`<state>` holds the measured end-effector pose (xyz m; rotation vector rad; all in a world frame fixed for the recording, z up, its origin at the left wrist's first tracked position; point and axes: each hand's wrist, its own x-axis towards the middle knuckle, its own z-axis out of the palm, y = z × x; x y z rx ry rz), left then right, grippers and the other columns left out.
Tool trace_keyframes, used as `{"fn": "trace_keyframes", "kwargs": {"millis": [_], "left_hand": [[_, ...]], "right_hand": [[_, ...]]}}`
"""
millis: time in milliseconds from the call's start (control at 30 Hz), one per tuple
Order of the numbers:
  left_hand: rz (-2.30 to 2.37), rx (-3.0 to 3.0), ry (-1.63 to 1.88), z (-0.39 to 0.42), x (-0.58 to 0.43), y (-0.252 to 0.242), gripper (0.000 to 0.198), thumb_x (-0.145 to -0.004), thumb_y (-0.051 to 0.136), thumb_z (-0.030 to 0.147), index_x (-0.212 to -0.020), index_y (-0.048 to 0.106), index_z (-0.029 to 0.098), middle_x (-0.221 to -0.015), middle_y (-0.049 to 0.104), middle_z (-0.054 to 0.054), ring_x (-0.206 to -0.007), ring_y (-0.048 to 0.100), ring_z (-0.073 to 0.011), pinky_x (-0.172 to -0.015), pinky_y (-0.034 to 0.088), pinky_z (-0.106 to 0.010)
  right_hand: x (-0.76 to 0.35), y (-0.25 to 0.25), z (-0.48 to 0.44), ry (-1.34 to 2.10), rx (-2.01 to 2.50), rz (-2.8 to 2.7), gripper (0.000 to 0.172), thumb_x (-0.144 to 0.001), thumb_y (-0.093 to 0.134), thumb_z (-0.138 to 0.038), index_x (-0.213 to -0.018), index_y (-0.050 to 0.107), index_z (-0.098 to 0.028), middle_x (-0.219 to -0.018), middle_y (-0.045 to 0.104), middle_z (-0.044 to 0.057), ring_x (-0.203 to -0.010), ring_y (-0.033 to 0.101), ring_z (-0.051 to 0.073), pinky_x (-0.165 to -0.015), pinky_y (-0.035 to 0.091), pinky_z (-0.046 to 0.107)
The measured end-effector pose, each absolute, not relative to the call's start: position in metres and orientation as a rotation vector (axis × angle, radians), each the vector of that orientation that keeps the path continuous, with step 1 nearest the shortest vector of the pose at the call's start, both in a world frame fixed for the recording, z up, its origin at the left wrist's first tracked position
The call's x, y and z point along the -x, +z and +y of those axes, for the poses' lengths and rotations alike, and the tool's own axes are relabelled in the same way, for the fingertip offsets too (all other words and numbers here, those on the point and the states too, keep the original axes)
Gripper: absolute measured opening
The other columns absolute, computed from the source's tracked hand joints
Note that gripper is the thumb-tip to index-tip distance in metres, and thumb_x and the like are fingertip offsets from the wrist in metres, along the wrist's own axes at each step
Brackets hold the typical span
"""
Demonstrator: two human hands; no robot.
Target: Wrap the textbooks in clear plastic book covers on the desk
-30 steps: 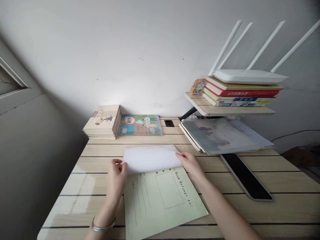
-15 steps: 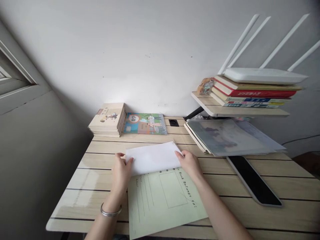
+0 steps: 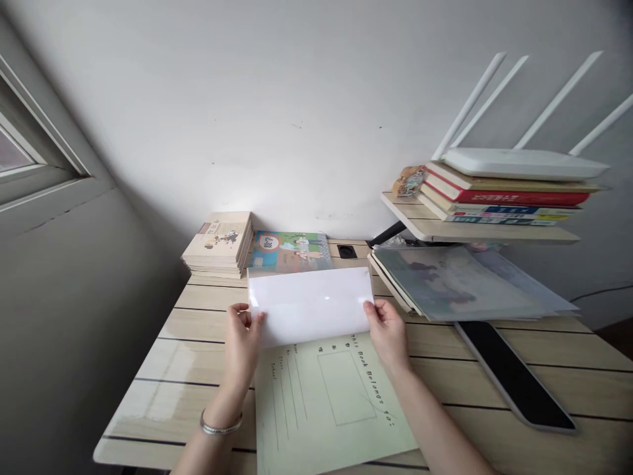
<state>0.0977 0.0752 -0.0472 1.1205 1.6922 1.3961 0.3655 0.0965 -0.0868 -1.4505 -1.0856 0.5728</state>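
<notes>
A glossy white sheet (image 3: 311, 303) with what looks like a clear plastic edge is held up between my two hands. At its left edge, my left hand (image 3: 243, 343) is closed in a pinch, with a silver bangle on the wrist. My right hand (image 3: 388, 333) pinches the right edge between thumb and fingers. Below lies a pale green page or cover (image 3: 326, 402) printed "This Book Belongs to:", with an outlined box and several writing lines. The sheet covers its far end, and I cannot tell whether the two are joined.
On the slatted wooden desk (image 3: 163, 369), stacked books (image 3: 220, 241) and a colourful textbook (image 3: 287, 251) lie at the back. A black socket (image 3: 347, 251) is nearby. To the right are plastic folders (image 3: 455, 284), a phone (image 3: 517, 376), and a raised shelf (image 3: 445, 229) bearing books and a white router (image 3: 524, 163).
My hands have raised and straightened the white sheet, so its far edge stands higher and overlaps the textbook's lower edge. My right hand has shifted slightly right. The camera view has tilted up a little.
</notes>
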Motion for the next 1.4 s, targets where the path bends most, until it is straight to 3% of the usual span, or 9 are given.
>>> {"fn": "trace_keyframes", "kwargs": {"millis": [133,333,833,1000,1233,1400], "left_hand": [[1.638,-1.081,1.464,0.074,-0.099,-0.05,0.039,-0.073,0.058,0.049,-0.093,0.044,0.019,-0.061,0.053,0.004,-0.057,0.052,-0.0142,-0.053,0.039,-0.024],[1.431,-1.095,1.293,0.063,-0.095,-0.047,0.046,-0.072,0.061,0.054,-0.096,0.057,0.015,-0.09,0.066,-0.008,-0.085,0.061,-0.0213,-0.07,0.046,-0.028],[1.663,-1.191,1.282,0.065,-0.094,-0.06,0.048,-0.074,0.055,0.061,-0.076,0.062,0.013,-0.067,0.058,-0.002,-0.065,0.049,-0.0159,-0.057,0.036,-0.024],[1.593,-1.14,1.274,0.064,-0.092,-0.057,0.05,-0.073,0.057,0.062,-0.08,0.063,0.013,-0.071,0.06,-0.003,-0.067,0.05,-0.016,-0.058,0.036,-0.024],[1.509,-1.141,1.344,0.062,-0.094,-0.055,0.045,-0.076,0.057,0.057,-0.084,0.064,0.014,-0.076,0.062,-0.004,-0.075,0.054,-0.0184,-0.065,0.04,-0.025],[1.612,-1.147,1.335,0.064,-0.095,-0.057,0.043,-0.076,0.055,0.058,-0.071,0.059,0.015,-0.066,0.057,-0.001,-0.066,0.049,-0.0154,-0.059,0.036,-0.023]], "right_hand": [[-0.361,-0.085,0.095,0.496,1.5,-1.065,0.043,-0.076,0.051,-0.063,-0.069,0.045,-0.021,-0.059,0.045,-0.003,-0.057,0.04,0.014,-0.055,0.034,0.026],[-0.357,-0.076,0.091,0.51,1.452,-1.017,0.042,-0.076,0.054,-0.061,-0.068,0.044,-0.021,-0.059,0.042,-0.004,-0.056,0.038,0.013,-0.053,0.032,0.026],[-0.36,-0.082,0.095,0.496,1.339,-0.958,0.044,-0.074,0.059,-0.061,-0.07,0.047,-0.02,-0.059,0.048,-0.004,-0.057,0.043,0.013,-0.055,0.035,0.025],[-0.358,-0.08,0.095,0.529,1.266,-0.937,0.038,-0.075,0.061,-0.056,-0.071,0.049,-0.02,-0.062,0.051,-0.003,-0.06,0.047,0.013,-0.057,0.038,0.025],[-0.367,-0.082,0.091,0.763,1.089,-1.004,0.03,-0.076,0.066,-0.043,-0.089,0.053,-0.02,-0.08,0.065,0.003,-0.076,0.059,0.017,-0.071,0.045,0.028],[-0.369,-0.086,0.098,0.698,1.132,-0.936,0.034,-0.071,0.07,-0.042,-0.085,0.046,-0.022,-0.064,0.061,-0.002,-0.063,0.057,0.015,-0.062,0.043,0.027]]}}
